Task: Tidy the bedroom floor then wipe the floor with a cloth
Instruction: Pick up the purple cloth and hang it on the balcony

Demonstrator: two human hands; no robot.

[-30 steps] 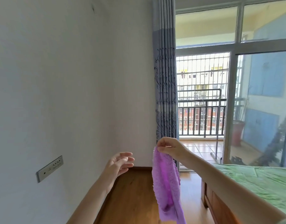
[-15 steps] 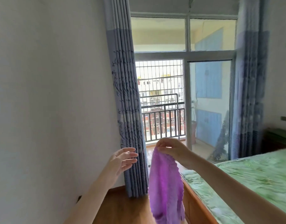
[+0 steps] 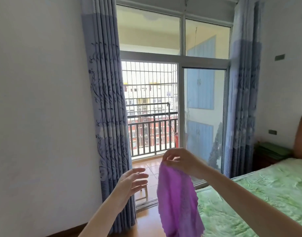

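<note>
A purple cloth [image 3: 176, 200] hangs straight down in the air in front of me. My right hand [image 3: 180, 161] pinches its top edge between thumb and fingers. To the left of the cloth my left hand [image 3: 131, 183] is raised with fingers spread, holding nothing and a short gap away from the fabric. Only a strip of wooden floor [image 3: 146, 223] shows below the cloth.
A bed with a green cover [image 3: 259, 195] fills the lower right. Blue curtains [image 3: 107, 117] hang either side of a glass balcony door [image 3: 203, 120]. A small wooden stool [image 3: 143, 192] stands by the doorway. A white wall [image 3: 41, 117] runs along the left.
The view has swung right and up, bringing the balcony door and the bed into sight. Both hands keep their pose, the right still pinching the hanging cloth.
</note>
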